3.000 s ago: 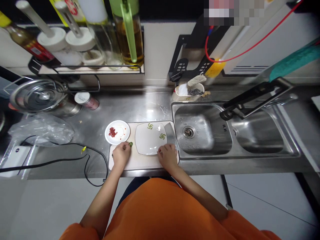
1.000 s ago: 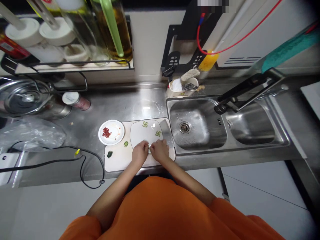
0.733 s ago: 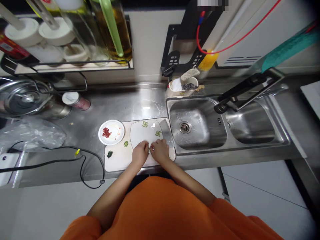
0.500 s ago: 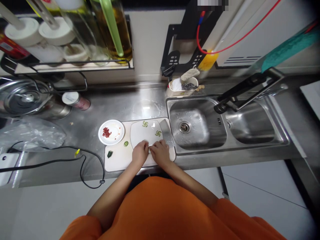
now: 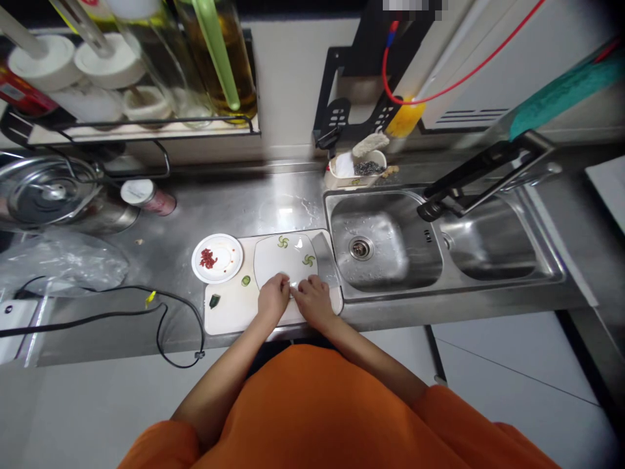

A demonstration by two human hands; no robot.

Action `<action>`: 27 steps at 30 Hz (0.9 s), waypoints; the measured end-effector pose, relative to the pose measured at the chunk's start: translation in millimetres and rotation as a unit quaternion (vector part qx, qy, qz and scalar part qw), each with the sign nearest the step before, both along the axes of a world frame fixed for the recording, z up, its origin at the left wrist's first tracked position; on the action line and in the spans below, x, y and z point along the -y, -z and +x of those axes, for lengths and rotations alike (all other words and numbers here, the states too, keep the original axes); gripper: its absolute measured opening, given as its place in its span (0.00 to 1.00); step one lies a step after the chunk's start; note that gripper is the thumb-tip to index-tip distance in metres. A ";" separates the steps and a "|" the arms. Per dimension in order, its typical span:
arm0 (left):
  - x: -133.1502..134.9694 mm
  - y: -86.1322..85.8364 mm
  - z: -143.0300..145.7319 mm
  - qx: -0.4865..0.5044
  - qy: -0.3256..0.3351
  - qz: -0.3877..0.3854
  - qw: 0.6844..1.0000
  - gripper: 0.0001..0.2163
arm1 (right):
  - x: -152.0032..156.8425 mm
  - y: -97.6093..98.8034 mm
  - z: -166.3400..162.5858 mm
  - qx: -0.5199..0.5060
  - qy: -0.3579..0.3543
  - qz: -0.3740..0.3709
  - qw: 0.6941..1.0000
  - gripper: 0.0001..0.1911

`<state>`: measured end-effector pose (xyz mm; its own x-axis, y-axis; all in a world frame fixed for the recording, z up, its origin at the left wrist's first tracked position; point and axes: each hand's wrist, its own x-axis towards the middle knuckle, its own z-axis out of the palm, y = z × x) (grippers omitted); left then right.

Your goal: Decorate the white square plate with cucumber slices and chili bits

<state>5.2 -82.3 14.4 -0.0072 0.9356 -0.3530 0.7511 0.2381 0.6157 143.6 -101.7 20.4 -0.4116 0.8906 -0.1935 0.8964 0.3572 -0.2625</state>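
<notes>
My left hand (image 5: 274, 298) and my right hand (image 5: 314, 301) meet over the near edge of a white plate (image 5: 286, 257) with green swirl marks. The fingers of both are closed, tips almost touching, around something small and pale that I cannot make out. The plate rests on a pale cutting board (image 5: 229, 316). At the board's right lies a broad knife blade (image 5: 326, 254), its handle hidden. A cucumber slice (image 5: 245, 281) and a dark green cucumber end (image 5: 214, 301) lie left of my hands. A small white dish (image 5: 230, 241) holds chopped red pieces (image 5: 208, 258).
Right of the board is a double steel sink (image 5: 385, 280) with a black faucet (image 5: 469, 176). A caddy (image 5: 354, 180) with scrubbers stands behind it. To the left are a black cable (image 5: 180, 299), a plastic bag (image 5: 63, 264), a jar (image 5: 149, 197) and a lidded pot (image 5: 53, 195).
My fingers have shifted very slightly at the plate's near edge, the right fingertips opening a small gap from the left ones. Everything else stays in place.
</notes>
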 end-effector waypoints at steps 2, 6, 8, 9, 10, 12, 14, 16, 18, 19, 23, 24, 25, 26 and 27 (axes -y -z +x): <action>0.2 -0.1 -0.1 0.001 -0.002 -0.001 1.000 0.08 | -0.8 -0.7 0.5 0.001 -0.005 -0.003 1.000 0.13; 0.4 -0.6 -0.2 0.006 -0.002 -0.002 1.000 0.08 | -2.8 -0.7 1.3 -0.001 -0.012 -0.006 1.000 0.13; 0.4 -0.3 -0.1 0.003 -0.001 0.001 1.000 0.08 | -3.9 -0.2 1.5 -0.004 -0.014 -0.003 1.000 0.13; 0.4 0.1 -0.1 0.001 -0.001 0.002 1.000 0.08 | -4.4 -0.1 1.6 -0.006 -0.015 -0.002 1.000 0.13; 0.3 0.7 -0.1 0.000 -0.001 0.003 1.000 0.08 | -4.7 -0.1 1.8 -0.008 -0.016 -0.001 1.000 0.13; 0.0 1.8 -0.3 -0.002 0.001 0.007 1.000 0.08 | -4.4 -0.5 2.4 -0.013 -0.016 0.000 1.000 0.12; -0.3 2.8 -0.8 -0.002 0.004 0.013 1.000 0.08 | -2.6 -1.3 3.8 -0.021 -0.009 0.003 1.000 0.12; -0.7 3.3 -1.3 -0.003 0.009 0.020 1.000 0.08 | 0.7 -1.6 5.8 -0.031 -0.001 0.009 0.999 0.12; -1.2 3.2 -1.8 -0.007 0.015 0.023 1.000 0.07 | 4.6 -1.3 8.0 -0.041 0.002 0.014 0.999 0.12; -1.4 3.2 -2.0 -0.010 0.019 0.023 0.999 0.06 | 6.5 -0.9 8.9 -0.044 -0.001 0.014 0.999 0.12; -1.6 3.1 -2.5 -0.021 0.039 0.029 0.999 0.06 | 10.7 0.9 10.5 -0.051 -0.006 0.011 0.999 0.12; -1.5 3.2 -2.7 -0.022 0.043 0.031 0.998 0.07 | 10.9 1.1 10.5 -0.052 -0.006 0.010 0.999 0.12; -1.3 3.2 -3.0 -0.023 0.045 0.033 0.998 0.07 | 10.8 1.1 10.4 -0.053 -0.005 0.010 0.999 0.12; -1.2 3.2 -3.3 -0.022 0.047 0.035 0.998 0.07 | 10.6 1.1 10.3 -0.054 -0.006 0.011 0.998 0.11; -1.0 3.1 -3.8 -0.020 0.048 0.036 0.998 0.07 | 10.2 0.9 10.2 -0.056 -0.006 0.012 0.998 0.11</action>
<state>1.5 -81.3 11.3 0.0714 0.9555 -0.2863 0.7928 0.1198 0.5976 153.8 -111.9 19.5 -0.4411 0.8888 -0.1243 0.8570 0.3760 -0.3523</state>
